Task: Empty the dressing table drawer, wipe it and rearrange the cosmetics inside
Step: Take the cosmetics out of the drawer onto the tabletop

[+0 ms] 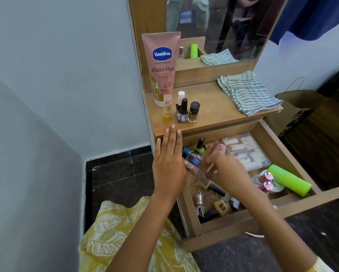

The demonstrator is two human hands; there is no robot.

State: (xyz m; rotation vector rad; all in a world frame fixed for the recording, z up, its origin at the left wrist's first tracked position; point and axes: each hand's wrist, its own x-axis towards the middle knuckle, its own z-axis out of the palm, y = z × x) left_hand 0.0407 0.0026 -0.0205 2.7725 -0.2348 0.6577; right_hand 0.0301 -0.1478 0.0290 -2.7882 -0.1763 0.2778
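Overhead, a wooden dressing table [213, 112] stands in a corner against a pale grey wall [56, 65], dark tiled floor [115, 173] below, mirror [219, 24] behind. On top: a pink Vaseline tube [161, 65] upright, a yellow lip balm [167, 107], three nail polish bottles [186, 109] clustered beside it, and a folded striped cloth [247, 92] to the right. Left hand [168, 163] is flat, fingers straight and pressed together, tips at the tabletop's front edge. Right hand [225, 171] is blurred, fingers curled down among items in the drawer; whether it grips anything I cannot tell. The drawer [270, 144] is pulled out, holding a green bottle [289, 179], a clear packet of white pieces [247, 150], round pink-lidded jars [267, 180], and assorted small bottles [213, 205].
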